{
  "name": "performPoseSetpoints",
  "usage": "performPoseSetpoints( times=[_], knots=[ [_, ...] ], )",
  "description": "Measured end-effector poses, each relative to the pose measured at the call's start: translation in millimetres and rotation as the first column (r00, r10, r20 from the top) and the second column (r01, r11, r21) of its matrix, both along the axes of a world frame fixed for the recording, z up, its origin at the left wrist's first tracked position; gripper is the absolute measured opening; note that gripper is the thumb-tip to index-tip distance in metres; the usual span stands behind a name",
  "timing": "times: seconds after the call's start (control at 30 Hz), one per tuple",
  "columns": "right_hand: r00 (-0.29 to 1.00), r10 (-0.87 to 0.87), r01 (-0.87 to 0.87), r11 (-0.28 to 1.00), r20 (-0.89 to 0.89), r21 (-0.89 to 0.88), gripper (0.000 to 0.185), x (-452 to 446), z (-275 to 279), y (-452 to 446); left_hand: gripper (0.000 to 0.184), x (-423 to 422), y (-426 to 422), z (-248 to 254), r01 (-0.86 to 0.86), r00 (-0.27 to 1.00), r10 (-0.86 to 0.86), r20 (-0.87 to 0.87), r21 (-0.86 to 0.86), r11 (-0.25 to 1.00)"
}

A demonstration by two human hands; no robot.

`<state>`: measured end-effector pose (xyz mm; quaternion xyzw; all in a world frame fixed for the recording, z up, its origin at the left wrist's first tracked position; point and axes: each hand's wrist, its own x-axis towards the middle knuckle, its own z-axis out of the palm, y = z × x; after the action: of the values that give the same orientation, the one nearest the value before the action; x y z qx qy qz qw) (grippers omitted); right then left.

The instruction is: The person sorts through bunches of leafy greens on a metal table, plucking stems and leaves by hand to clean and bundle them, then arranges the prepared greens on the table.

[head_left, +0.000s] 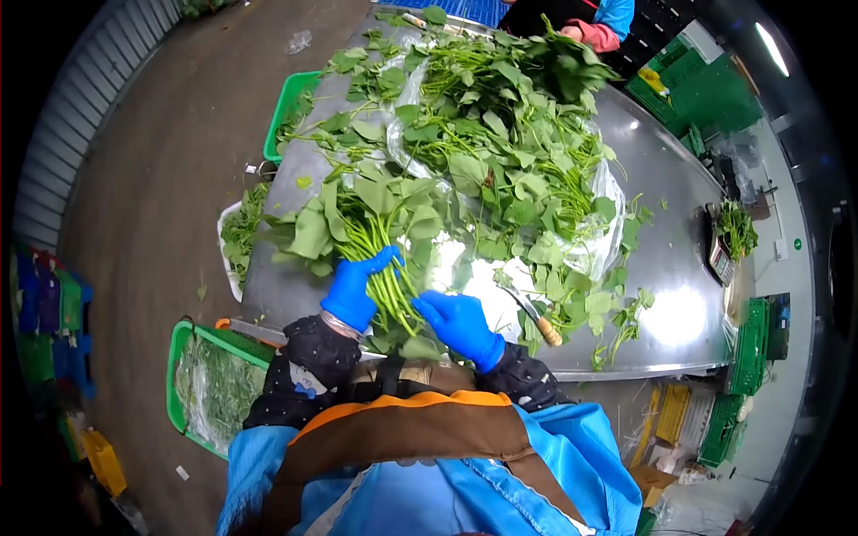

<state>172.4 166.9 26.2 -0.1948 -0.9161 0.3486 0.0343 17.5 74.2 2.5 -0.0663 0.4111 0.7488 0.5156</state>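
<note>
In a blue glove, my left hand (356,290) is wrapped round the stems of a bunch of leafy greens (371,237). The leaves point away from me and the cut stem ends hang toward my body. My right hand (460,326), gloved in blue too, is at the right side of those stem ends. Its fingers are drawn together, and what lies between their tips is too small to make out. Just right of it, a knife (536,320) with a wooden handle lies on the metal table (666,277). A large heap of the same greens (509,134) covers the table ahead.
Clear plastic sheeting (608,223) lies under the heap. Green crates (179,375) (288,107) and a white crate (230,255) of greens stand along the left. A scale (718,250) holding greens is at the right edge. Across the table, a person's hand (572,33) is by the heap.
</note>
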Motion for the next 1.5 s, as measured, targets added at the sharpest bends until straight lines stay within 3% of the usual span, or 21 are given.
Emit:
performPoseSetpoints(
  times=[0.03, 0.13, 0.2, 0.23, 0.27, 0.3, 0.4, 0.47, 0.6, 0.67, 0.7, 0.73, 0.77, 0.83, 0.87, 0.9, 0.97, 1.0, 1.13, 1.3, 1.5],
  knots=[
    [1.000, -0.017, 0.017, 0.999, 0.005, -0.042, 0.024, 6, 1, -1, 0.018, 3, -3, -6, -0.023, 0.974, 0.031, -0.224, 0.038, 0.999],
    [0.934, 0.345, -0.344, 0.938, 0.089, -0.035, 0.016, 47, -20, 0, 0.019, -31, -8, -21, -0.168, 0.984, 0.179, -0.014, 0.274, 0.947],
    [0.949, 0.315, -0.315, 0.949, 0.000, -0.014, 0.015, 74, -41, 5, 0.018, -53, -20, -3, -0.168, 0.986, 0.163, 0.042, 0.271, 0.948],
    [0.932, 0.270, -0.306, 0.944, 0.240, 0.126, 0.016, 76, -41, 15, 0.020, -54, -25, 10, -0.134, 0.991, 0.125, 0.049, 0.275, 0.952],
    [0.994, 0.108, -0.110, 0.992, 0.032, 0.069, 0.020, 79, -53, 28, 0.021, -54, -27, 19, -0.091, 0.996, 0.081, 0.045, 0.284, 0.955],
    [0.993, 0.015, -0.029, 0.992, 0.116, 0.123, 0.024, 64, -19, 35, 0.024, -52, -28, 18, -0.060, 0.998, 0.064, -0.009, 0.236, 0.970],
    [0.944, -0.326, 0.273, 0.852, -0.044, -0.447, 0.033, 19, 12, 42, 0.028, -36, -23, 14, 0.063, 0.982, -0.010, -0.187, 0.281, 0.958],
    [0.921, -0.308, 0.113, 0.798, -0.239, -0.592, 0.030, -13, 26, 36, 0.029, -28, -21, 8, 0.129, 0.975, -0.070, -0.209, 0.283, 0.950],
    [0.933, -0.290, 0.049, 0.686, -0.211, -0.726, 0.026, -52, 27, 11, 0.025, -10, -17, 13, 0.098, 0.985, -0.061, -0.163, 0.228, 0.969],
    [0.889, -0.061, -0.194, 0.848, -0.453, -0.494, 0.019, -39, 21, 19, 0.022, -21, -24, 3, 0.005, 0.997, 0.015, -0.074, 0.266, 0.964],
    [0.903, -0.257, -0.176, 0.507, -0.343, -0.844, 0.017, -28, 25, 13, 0.020, -32, -29, 1, -0.093, 0.996, 0.094, 0.009, 0.286, 0.954],
    [0.856, -0.263, -0.240, 0.559, -0.444, -0.793, 0.016, -8, 36, 6, 0.019, -47, -35, -5, -0.154, 0.986, 0.166, -0.018, 0.285, 0.946],
    [0.733, -0.345, -0.547, 0.214, -0.586, -0.810, 0.015, 3, 8, 21, 0.019, -57, -41, -7, -0.201, 0.979, 0.202, 0.028, 0.292, 0.935],
    [0.593, -0.796, -0.691, -0.428, -0.118, -0.583, 0.042, 16, 6, 42, 0.019, -63, -50, -5, -0.269, 0.963, 0.251, 0.097, 0.288, 0.919],
    [0.621, -0.702, -0.759, -0.428, -0.348, -0.490, 0.059, 13, 7, 55, 0.019, -59, -52, 4, -0.209, 0.978, 0.201, 0.058, 0.306, 0.929],
    [0.698, -0.651, -0.602, -0.307, -0.299, -0.737, 0.063, 8, 9, 54, 0.019, -57, -49, 2, -0.200, 0.979, 0.179, 0.094, 0.325, 0.924],
    [0.832, -0.432, -0.280, 0.216, -0.349, -0.935, 0.072, -5, 6, 42, 0.019, -51, -39, 0, -0.186, 0.979, 0.143, 0.143, 0.361, 0.914],
    [0.881, -0.302, -0.206, 0.448, -0.364, -0.870, 0.072, -16, 11, 31, 0.019, -49, -36, -6, -0.137, 0.989, 0.114, 0.099, 0.283, 0.949],
    [0.971, -0.102, -0.066, 0.756, -0.218, -0.652, 0.078, -49, 4, 4, 0.020, -19, -12, 4, -0.134, 0.991, 0.132, 0.021, 0.145, 0.980],
    [0.976, 0.100, 0.093, 0.613, 0.194, -0.785, 0.040, -55, 4, -9, 0.019, -14, -18, 3, 0.042, 0.977, -0.085, 0.195, 0.219, 0.975],
    [0.981, 0.105, 0.093, 0.490, 0.164, -0.867, 0.027, -38, -8, -2, 0.027, 1, -17, 12, 0.166, 0.976, -0.186, 0.115, 0.158, 0.973]
  ],
)
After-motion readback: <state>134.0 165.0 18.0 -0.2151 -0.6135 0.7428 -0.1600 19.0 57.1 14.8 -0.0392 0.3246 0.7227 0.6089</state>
